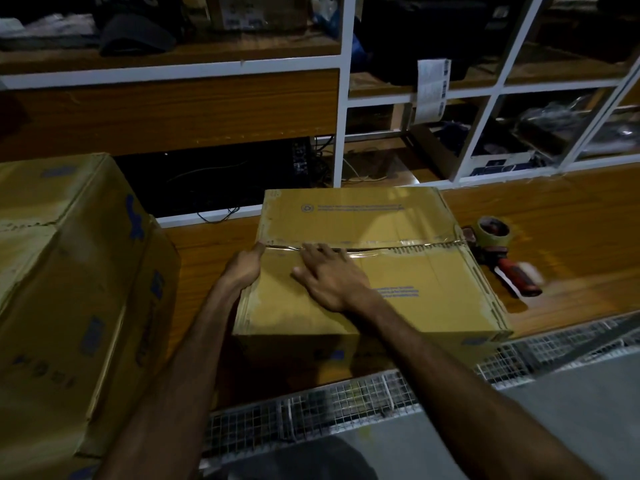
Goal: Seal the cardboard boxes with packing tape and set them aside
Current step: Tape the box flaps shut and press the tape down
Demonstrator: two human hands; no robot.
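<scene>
The cardboard box (pixel 398 271) sits mid-counter (pixel 554 216), clear tape (pixel 415 244) along its seam. Right hand (pixel 332 278) lies flat on the seam, fingers (pixel 313 252) spread; left hand (pixel 244 268) curls over the box's left edge. Tape dispenser (pixel 502 258) rests just right of the box.

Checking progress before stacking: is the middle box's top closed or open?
Closed. The box has both flaps down, with clear tape along the seam under the right hand.
</scene>
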